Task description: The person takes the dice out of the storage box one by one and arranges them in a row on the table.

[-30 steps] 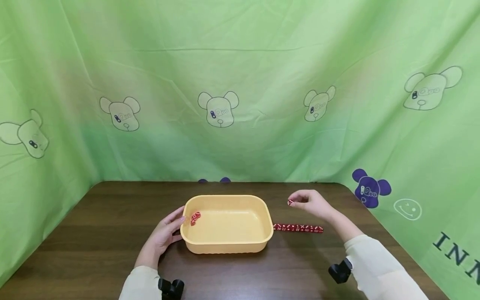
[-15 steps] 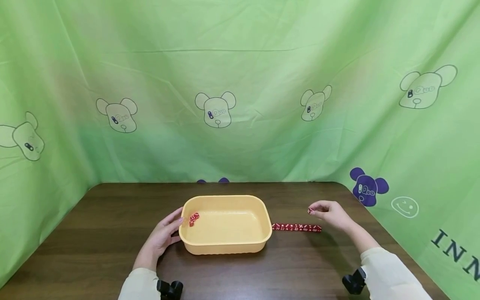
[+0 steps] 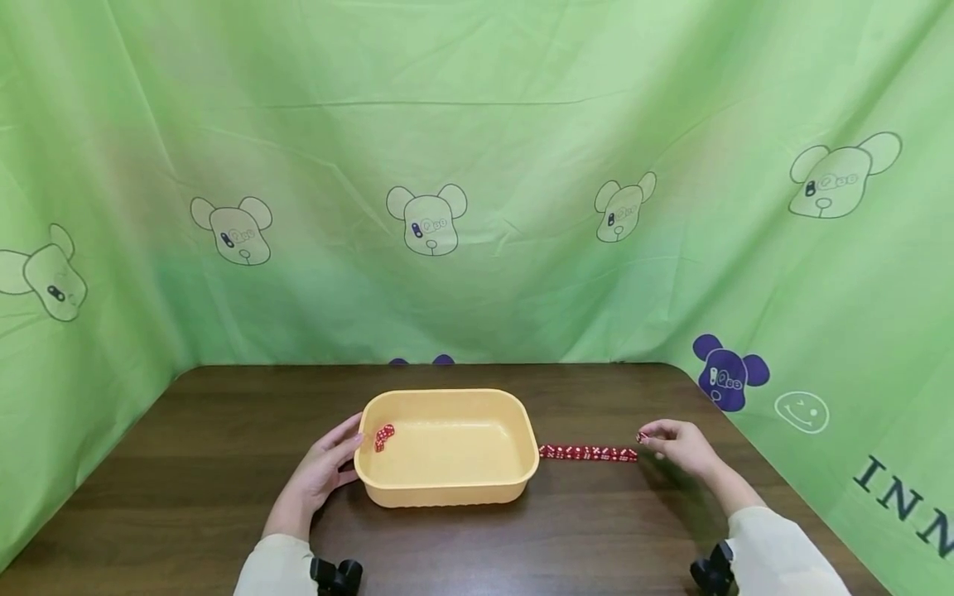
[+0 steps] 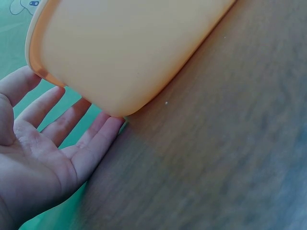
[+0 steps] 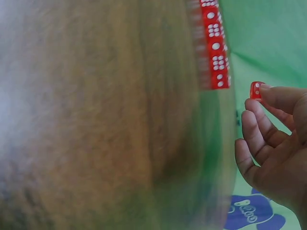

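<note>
The right hand point(image 3: 680, 445) pinches a red die point(image 5: 256, 89) at its fingertips, just beyond the far end of the row of red dice point(image 3: 588, 453) beside the yellow tub point(image 3: 447, 488). The left hand point(image 3: 322, 473), fingers straight, rests against the tub's side (a few dice point(image 3: 383, 436) lie inside). The step looks like adding this die to the row; it needs lowering flush against the last one.

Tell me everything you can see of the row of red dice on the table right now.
The row of red dice is a straight line of small, glossy red cubes with white pips, set face to face on the dark wooden table. It begins just right of the yellow tub; whether it touches the tub I cannot tell. It runs rightward. At its far end the right hand pinches one more red die, held apart from the last cube. The exact count is unclear.
</note>
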`<state>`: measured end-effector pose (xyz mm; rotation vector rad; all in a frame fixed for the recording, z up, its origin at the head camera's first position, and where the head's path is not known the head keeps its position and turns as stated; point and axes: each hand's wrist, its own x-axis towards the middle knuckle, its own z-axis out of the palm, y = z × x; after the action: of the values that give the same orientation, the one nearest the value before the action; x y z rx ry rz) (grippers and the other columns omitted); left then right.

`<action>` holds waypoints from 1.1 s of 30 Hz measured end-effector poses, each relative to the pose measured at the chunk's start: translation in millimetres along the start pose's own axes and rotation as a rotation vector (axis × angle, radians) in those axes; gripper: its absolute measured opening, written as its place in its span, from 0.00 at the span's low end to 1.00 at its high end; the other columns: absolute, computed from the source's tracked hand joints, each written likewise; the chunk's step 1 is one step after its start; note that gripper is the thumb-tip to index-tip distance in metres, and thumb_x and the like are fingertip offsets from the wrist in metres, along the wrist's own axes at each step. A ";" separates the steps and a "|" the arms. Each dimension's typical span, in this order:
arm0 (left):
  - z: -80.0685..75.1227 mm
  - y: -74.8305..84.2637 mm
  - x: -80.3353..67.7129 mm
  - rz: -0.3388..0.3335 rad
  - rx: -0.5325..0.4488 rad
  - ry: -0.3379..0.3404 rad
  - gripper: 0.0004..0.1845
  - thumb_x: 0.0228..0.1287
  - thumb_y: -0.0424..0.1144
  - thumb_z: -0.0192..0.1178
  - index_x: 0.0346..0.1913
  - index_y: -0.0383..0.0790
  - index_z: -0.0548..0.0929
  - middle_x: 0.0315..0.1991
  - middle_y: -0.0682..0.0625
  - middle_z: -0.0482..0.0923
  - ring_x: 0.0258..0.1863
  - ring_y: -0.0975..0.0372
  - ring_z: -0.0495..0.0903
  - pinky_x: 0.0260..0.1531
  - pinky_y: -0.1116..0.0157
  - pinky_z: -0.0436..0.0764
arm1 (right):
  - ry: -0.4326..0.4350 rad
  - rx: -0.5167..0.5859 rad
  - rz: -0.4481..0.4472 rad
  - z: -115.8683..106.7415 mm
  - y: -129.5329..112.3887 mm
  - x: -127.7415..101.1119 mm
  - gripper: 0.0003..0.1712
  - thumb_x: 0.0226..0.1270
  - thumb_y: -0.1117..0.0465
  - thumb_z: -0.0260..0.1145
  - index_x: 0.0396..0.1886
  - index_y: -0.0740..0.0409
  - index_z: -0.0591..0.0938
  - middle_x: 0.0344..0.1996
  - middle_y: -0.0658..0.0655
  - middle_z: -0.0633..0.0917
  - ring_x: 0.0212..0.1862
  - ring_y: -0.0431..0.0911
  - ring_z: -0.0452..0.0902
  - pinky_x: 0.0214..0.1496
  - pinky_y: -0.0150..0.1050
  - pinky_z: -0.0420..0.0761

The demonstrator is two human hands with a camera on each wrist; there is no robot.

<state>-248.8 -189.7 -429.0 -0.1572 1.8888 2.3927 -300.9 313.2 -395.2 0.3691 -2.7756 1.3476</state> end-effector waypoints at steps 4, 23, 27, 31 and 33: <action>-0.1 1.0 0.1 -0.004 0.008 -0.002 0.28 0.58 0.38 0.53 0.62 0.42 0.61 0.57 0.40 0.63 0.49 0.53 0.69 0.39 0.54 0.72 | -0.001 -0.006 0.030 3.1 8.1 -2.4 0.11 0.53 0.72 0.59 0.35 0.78 0.75 0.26 0.63 0.79 0.23 0.46 0.73 0.25 0.36 0.74; 0.5 5.2 -1.4 -0.006 0.015 -0.009 0.28 0.58 0.38 0.54 0.62 0.42 0.61 0.58 0.39 0.62 0.49 0.54 0.69 0.39 0.55 0.72 | -0.007 -0.139 0.025 10.1 14.4 -4.5 0.08 0.49 0.72 0.62 0.31 0.72 0.78 0.18 0.54 0.75 0.21 0.40 0.66 0.23 0.32 0.67; 0.5 4.9 -1.4 -0.011 0.010 -0.010 0.28 0.59 0.38 0.53 0.62 0.42 0.61 0.58 0.39 0.61 0.49 0.54 0.69 0.39 0.55 0.72 | -0.011 -0.138 0.022 10.5 14.2 -4.9 0.08 0.49 0.72 0.62 0.31 0.73 0.78 0.19 0.54 0.76 0.22 0.39 0.66 0.24 0.32 0.67; 0.2 4.3 -0.8 -0.010 0.008 -0.009 0.28 0.59 0.37 0.53 0.63 0.42 0.61 0.58 0.39 0.61 0.49 0.53 0.68 0.39 0.55 0.72 | -0.013 -0.123 0.018 11.1 14.0 -6.0 0.09 0.48 0.73 0.62 0.31 0.74 0.77 0.20 0.56 0.77 0.22 0.39 0.67 0.24 0.32 0.68; 0.1 4.3 -0.8 -0.012 0.008 -0.010 0.27 0.59 0.37 0.53 0.63 0.42 0.61 0.58 0.39 0.61 0.50 0.53 0.68 0.40 0.55 0.72 | -0.018 -0.119 0.016 11.2 14.0 -5.8 0.09 0.48 0.73 0.62 0.31 0.75 0.77 0.20 0.56 0.77 0.22 0.38 0.67 0.24 0.32 0.68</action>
<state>-248.6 -190.6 -424.8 -0.1556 1.8880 2.3734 -297.6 314.0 -413.8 0.3565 -2.8618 1.1811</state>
